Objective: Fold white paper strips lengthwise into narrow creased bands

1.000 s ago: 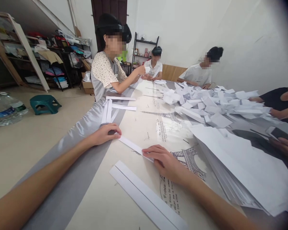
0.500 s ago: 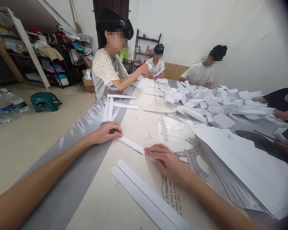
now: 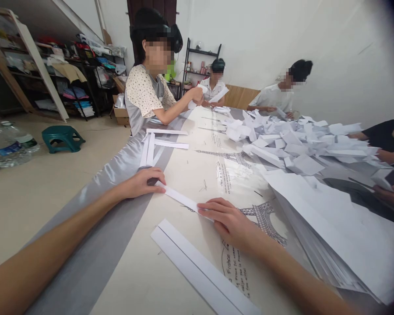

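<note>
A narrow folded strip of white paper [image 3: 181,197] lies slantwise on the printed tablecloth between my hands. My left hand [image 3: 143,181] has its far end between thumb and curled fingers. My right hand [image 3: 231,221] grips the nearer end, fingers close together on top and the thumb hidden beneath. Closer to me rests a wider folded paper strip [image 3: 197,267] with a dark line along its middle. Beyond my left hand, several folded paper strips [image 3: 148,151] lie loosely across one another.
A thick stack of white paper [image 3: 335,227] stands on the right, with a heap of folded paper pieces [image 3: 292,135] behind it. Several people sit around the table; the nearest person [image 3: 151,92] on the left holds paper. A green stool [image 3: 63,138] is on the floor.
My left hand has shifted slightly left along the strip, so its far end shows a little more. My right hand stays almost still. A person at the far right now holds up a paper piece.
</note>
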A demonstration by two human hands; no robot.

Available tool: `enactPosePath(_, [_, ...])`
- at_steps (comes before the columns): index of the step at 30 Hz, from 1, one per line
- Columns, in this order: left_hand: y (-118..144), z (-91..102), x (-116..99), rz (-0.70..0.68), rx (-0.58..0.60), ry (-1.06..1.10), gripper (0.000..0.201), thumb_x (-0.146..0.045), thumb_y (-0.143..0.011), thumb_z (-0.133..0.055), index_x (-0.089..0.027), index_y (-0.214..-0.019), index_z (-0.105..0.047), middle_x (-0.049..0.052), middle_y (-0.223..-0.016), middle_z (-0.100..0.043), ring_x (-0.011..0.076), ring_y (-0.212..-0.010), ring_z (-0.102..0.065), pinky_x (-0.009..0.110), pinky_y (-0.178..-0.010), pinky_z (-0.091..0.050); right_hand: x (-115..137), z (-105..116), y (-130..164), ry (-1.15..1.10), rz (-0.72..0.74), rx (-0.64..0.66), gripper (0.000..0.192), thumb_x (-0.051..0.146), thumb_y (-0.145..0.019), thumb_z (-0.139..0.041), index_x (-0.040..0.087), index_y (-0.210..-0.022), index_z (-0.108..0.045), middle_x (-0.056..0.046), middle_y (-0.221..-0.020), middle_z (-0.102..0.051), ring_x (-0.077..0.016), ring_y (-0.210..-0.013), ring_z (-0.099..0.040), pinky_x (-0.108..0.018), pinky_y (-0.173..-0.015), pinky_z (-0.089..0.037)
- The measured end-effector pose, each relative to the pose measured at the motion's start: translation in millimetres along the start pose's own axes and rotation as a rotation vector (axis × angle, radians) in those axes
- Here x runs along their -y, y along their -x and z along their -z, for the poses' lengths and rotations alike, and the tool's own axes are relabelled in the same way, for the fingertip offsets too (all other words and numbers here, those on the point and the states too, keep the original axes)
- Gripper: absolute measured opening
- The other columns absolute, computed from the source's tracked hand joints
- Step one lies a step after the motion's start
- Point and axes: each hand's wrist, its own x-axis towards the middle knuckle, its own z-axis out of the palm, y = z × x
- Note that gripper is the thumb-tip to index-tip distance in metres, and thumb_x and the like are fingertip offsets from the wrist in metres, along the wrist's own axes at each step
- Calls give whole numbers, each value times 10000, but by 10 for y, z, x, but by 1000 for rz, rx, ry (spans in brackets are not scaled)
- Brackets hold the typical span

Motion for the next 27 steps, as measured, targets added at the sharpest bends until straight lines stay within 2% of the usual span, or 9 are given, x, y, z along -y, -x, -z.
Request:
enactPosePath(11, [-25, -15, -62, 45, -26, 26, 339, -534, -930, -620, -203, -860, -644, 24, -902, -659, 184, -848, -601, 270, -809, -461, -47, -9, 12, -54, -20, 5, 585, -44, -907, -437, 270, -1362, -630, -24, -1361, -678, -250, -1277, -565, -503, -1013, -566])
enactPosePath(27, [-47, -60, -87, 31, -40, -80, 280, -459, -951, -565, -208, -844, -629, 15, -883, -643, 186, -844, -596, 279, -797, -442, -66, -11, 2, -77, -11, -1, 583, -26, -919, -436, 289, -1370, -630, -27, -1360, -677, -250, -1252, -580, -505, -997, -573])
